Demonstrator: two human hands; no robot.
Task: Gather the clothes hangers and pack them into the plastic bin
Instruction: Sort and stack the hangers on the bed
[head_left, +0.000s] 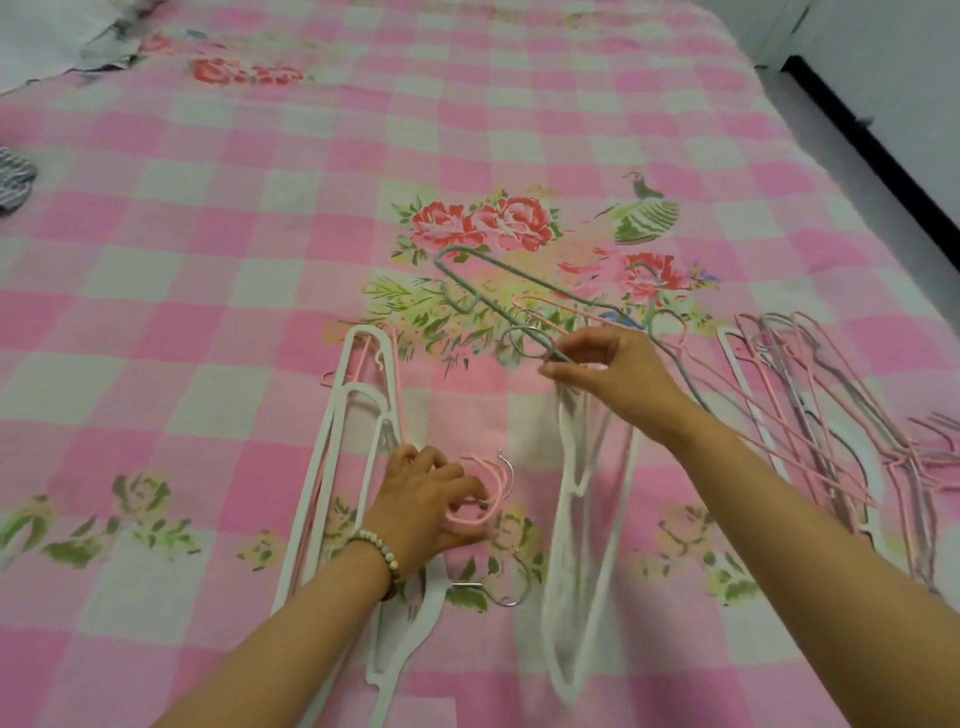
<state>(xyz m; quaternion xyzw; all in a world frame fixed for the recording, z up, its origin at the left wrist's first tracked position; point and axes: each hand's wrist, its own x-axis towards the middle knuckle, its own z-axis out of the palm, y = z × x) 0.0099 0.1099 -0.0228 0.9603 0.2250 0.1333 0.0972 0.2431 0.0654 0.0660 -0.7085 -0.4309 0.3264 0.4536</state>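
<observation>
On the pink checked bedspread (208, 260), my left hand (426, 499) curled its fingers around the pink hooks (470, 515) of the near-left hanger stack (332, 441). My right hand (608, 374) pinched a green hanger (519, 271) at centre. Another hanger pile (810, 415) lay at right.

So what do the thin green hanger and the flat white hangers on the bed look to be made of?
The thin green wire-like hanger, pinched by the right hand: probably coated metal wire; slim even line, matte green. The flat white hangers beside the left hand, which grips pink hooks: likely moulded plastic; broad flat bands, smooth dull surface, with a shiny silver metal hook.
</observation>
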